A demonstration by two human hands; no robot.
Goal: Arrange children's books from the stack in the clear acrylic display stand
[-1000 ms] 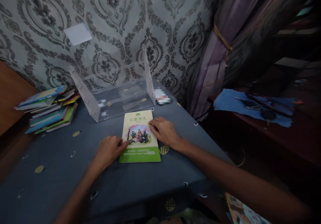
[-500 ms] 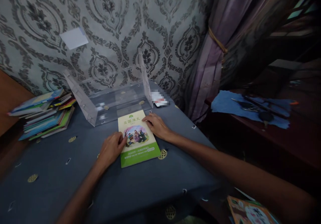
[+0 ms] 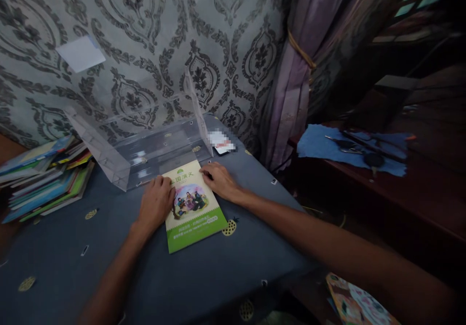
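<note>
My book [image 3: 192,207] lies flat on the dark blue tablecloth [image 3: 207,279], near the middle of the scene, with its picture cover up and its green band on the near side. My left hand [image 3: 156,203] rests over the book's left edge, covering a bit of the cover, and my right hand [image 3: 220,182] is at the right edge by the far corner, fingers curled. Both hands touch the book, but I cannot tell whether either one is truly gripping it or only resting against it. Just beyond the book's far edge stands a clear plastic rack [image 3: 118,173], and a stack of books [image 3: 51,186] sits to the left of that. A blurred white item [image 3: 221,143] lies just right of the rack. Farther right, past the purple curtain [image 3: 286,106], a blue cloth [image 3: 315,145] with dark tools on it lies on a dark red table [image 3: 407,199].
</note>
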